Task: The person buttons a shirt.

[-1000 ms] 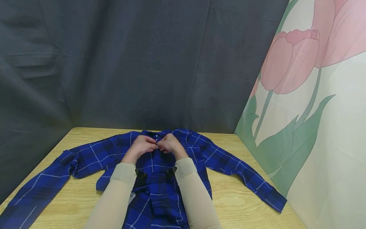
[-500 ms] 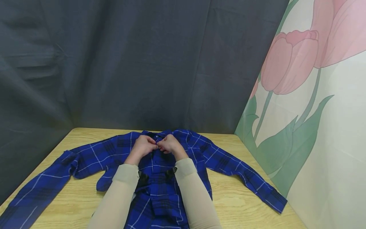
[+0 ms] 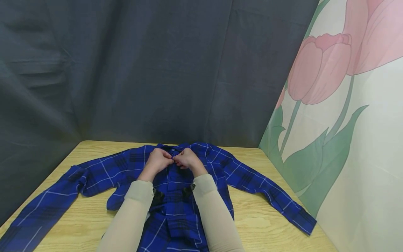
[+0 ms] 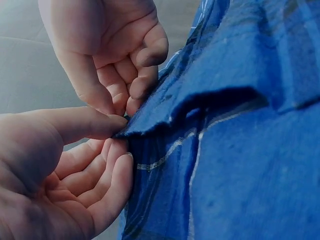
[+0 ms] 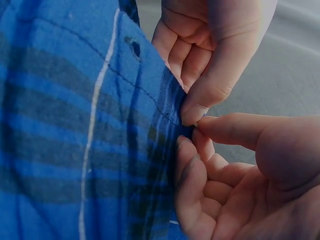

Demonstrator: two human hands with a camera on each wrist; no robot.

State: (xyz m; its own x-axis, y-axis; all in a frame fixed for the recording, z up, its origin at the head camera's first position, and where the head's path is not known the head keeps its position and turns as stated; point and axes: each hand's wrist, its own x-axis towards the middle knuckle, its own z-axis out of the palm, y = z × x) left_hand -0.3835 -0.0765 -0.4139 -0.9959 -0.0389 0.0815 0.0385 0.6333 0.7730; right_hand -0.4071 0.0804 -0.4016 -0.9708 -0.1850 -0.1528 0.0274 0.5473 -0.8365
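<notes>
A blue plaid button-up shirt (image 3: 171,176) lies front up, its collar at the far side and both sleeves spread. My left hand (image 3: 157,161) and right hand (image 3: 188,161) meet at the button placket just below the collar, fingertips nearly touching. In the left wrist view, the thumb and fingers of my left hand (image 4: 75,170) pinch the placket edge. From the right wrist, my right hand (image 5: 250,170) pinches the same edge against the left fingertips, and a buttonhole (image 5: 134,48) shows above. A small button (image 3: 173,150) shows near the collar. Whatever lies between the fingertips is mostly hidden.
The shirt covers much of a light wooden table (image 3: 255,217). A dark curtain (image 3: 163,70) hangs behind the table's far edge. At the right stands a pale wall panel with pink tulips (image 3: 333,70). The sleeves reach toward both table sides.
Both hands stay at the placket with only slight finger movement. The left forearm has shifted a little to the right, and one of the buttons between the hands is now less visible.
</notes>
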